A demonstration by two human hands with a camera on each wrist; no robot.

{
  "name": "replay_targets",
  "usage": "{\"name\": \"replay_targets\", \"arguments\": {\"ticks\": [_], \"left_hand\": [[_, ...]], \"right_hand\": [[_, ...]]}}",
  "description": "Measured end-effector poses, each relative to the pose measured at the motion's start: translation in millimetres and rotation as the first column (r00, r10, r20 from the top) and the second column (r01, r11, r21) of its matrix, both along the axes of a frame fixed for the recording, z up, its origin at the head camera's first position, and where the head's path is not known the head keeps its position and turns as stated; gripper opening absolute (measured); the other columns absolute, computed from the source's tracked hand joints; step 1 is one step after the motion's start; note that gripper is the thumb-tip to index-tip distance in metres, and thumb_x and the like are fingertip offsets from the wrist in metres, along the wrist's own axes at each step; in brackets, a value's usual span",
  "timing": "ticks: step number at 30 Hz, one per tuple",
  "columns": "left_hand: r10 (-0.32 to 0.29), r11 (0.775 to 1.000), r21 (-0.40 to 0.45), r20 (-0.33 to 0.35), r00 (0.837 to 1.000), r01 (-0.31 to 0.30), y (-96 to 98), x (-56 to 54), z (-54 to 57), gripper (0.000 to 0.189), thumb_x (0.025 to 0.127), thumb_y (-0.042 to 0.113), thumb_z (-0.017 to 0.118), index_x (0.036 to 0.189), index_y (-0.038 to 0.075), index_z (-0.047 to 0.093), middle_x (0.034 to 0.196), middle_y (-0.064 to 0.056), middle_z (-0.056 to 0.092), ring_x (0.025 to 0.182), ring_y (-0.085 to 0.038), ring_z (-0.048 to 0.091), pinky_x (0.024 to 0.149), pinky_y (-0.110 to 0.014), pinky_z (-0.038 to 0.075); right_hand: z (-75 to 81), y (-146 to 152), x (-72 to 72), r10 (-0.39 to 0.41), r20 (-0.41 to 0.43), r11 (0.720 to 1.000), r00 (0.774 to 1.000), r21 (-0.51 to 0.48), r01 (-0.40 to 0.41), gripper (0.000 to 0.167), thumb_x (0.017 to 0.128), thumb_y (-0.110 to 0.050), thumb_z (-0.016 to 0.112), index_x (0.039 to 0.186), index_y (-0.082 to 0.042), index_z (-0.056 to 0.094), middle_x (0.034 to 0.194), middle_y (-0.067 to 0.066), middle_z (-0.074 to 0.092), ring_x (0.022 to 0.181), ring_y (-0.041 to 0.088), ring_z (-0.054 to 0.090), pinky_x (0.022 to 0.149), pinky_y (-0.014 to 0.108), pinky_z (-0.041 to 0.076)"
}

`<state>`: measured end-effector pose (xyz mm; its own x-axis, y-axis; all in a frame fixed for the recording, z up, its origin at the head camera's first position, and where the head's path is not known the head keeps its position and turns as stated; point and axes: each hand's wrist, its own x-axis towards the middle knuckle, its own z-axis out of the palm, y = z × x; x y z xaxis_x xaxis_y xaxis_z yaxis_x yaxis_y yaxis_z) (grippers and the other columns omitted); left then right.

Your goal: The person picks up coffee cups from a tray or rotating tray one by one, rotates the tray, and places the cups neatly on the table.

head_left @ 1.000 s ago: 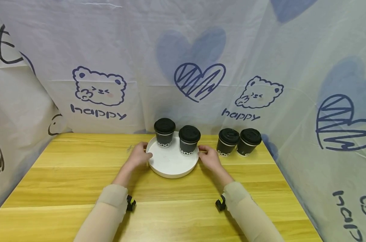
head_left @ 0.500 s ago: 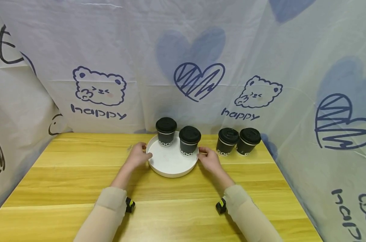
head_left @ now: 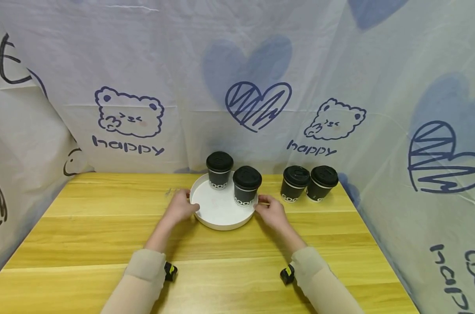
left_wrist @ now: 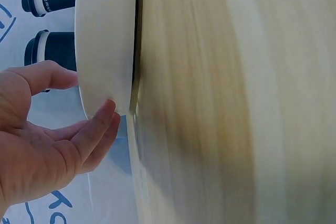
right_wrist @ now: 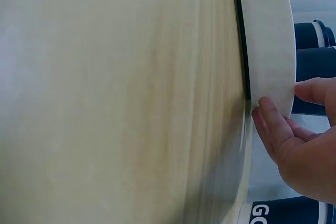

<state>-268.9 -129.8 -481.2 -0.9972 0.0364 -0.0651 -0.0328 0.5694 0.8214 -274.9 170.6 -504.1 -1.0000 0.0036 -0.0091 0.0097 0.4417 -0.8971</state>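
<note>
A round white tray (head_left: 221,213) with a low rim sits on the wooden table. On it stand two dark paper cups with black lids, one cup (head_left: 219,170) at the back and another cup (head_left: 247,186) at the right. My left hand (head_left: 181,206) pinches the tray's left side. In the left wrist view, its thumb lies at the rim's top edge and the fingertips (left_wrist: 108,107) against the outer wall. My right hand (head_left: 272,211) holds the opposite side the same way, fingertips (right_wrist: 266,103) on the wall and thumb at the rim, close beside the right cup.
Two more lidded cups, a nearer cup (head_left: 294,183) and a farther-right cup (head_left: 321,183), stand side by side on the table (head_left: 229,279) right of the right hand. A printed white curtain (head_left: 194,65) hangs right behind the table and along both sides.
The tray has turned a little clockwise between my hands. Its back cup has shifted right and its right cup slightly nearer me. The two cups off the tray have stayed put.
</note>
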Motion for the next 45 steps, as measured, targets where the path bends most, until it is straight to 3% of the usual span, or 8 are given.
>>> {"name": "replay_targets", "arguments": {"ticks": [12, 23, 30, 37, 45], "left_hand": [[0.01, 1.0, 0.008, -0.033, 0.999, -0.01, 1.7, 1.3, -4.2, 0.053, 0.08, -0.002, 0.065, 0.128, -0.022, 0.054, 0.126, -0.037, 0.06, 0.109, -0.04, 0.06, 0.1, -0.05, 0.052], [-0.003, 1.0, -0.005, -0.008, 1.0, 0.003, -1.9, -4.4, -6.3, 0.06, 0.084, -0.001, 0.064, 0.137, -0.022, 0.046, 0.134, -0.038, 0.055, 0.105, -0.038, 0.06, 0.093, -0.046, 0.054], [-0.035, 0.999, 0.035, 0.002, 0.999, 0.035, -4.4, -12.2, -7.8, 0.061, 0.085, -0.003, 0.061, 0.14, -0.022, 0.043, 0.139, -0.039, 0.052, 0.119, -0.044, 0.059, 0.1, -0.047, 0.054], [-0.055, 0.997, 0.056, 0.021, 0.998, 0.053, -9.0, -20.3, -7.7, 0.066, 0.088, -0.003, 0.06, 0.147, -0.019, 0.036, 0.145, -0.038, 0.048, 0.126, -0.048, 0.055, 0.101, -0.049, 0.054], [-0.057, 0.997, 0.045, 0.026, 0.998, 0.056, -11.2, -24.9, -7.5, 0.066, 0.089, -0.001, 0.06, 0.149, -0.017, 0.036, 0.147, -0.036, 0.047, 0.127, -0.047, 0.055, 0.102, -0.048, 0.053]], "right_hand": [[-0.2, -0.1, 3.7, -0.026, -0.006, 1.0, 1.0, -0.004, 0.026, 0.041, 0.096, -0.009, 0.066, 0.134, 0.007, 0.063, 0.133, 0.023, 0.066, 0.116, 0.035, 0.068, 0.093, 0.037, 0.056], [1.1, 3.0, -13.6, -0.074, -0.02, 0.996, 0.997, -0.046, 0.073, 0.039, 0.095, -0.004, 0.059, 0.133, 0.005, 0.064, 0.131, 0.018, 0.067, 0.109, 0.028, 0.065, 0.084, 0.026, 0.05], [-0.5, 8.8, -24.2, -0.029, -0.037, 0.999, 0.999, 0.031, 0.03, 0.039, 0.094, -0.003, 0.057, 0.13, 0.005, 0.066, 0.129, 0.022, 0.068, 0.104, 0.028, 0.065, 0.082, 0.027, 0.051], [-1.3, 10.8, -28.6, -0.008, -0.056, 0.994, 0.998, 0.109, 0.014, 0.04, 0.092, -0.004, 0.055, 0.128, 0.005, 0.067, 0.129, 0.024, 0.068, 0.111, 0.031, 0.063, 0.093, 0.037, 0.051], [-1.7, 6.5, -27.1, -0.001, -0.06, 0.998, 0.998, 0.062, 0.005, 0.035, 0.093, 0.0, 0.057, 0.126, 0.008, 0.067, 0.124, 0.024, 0.069, 0.106, 0.031, 0.066, 0.085, 0.031, 0.052]]}}
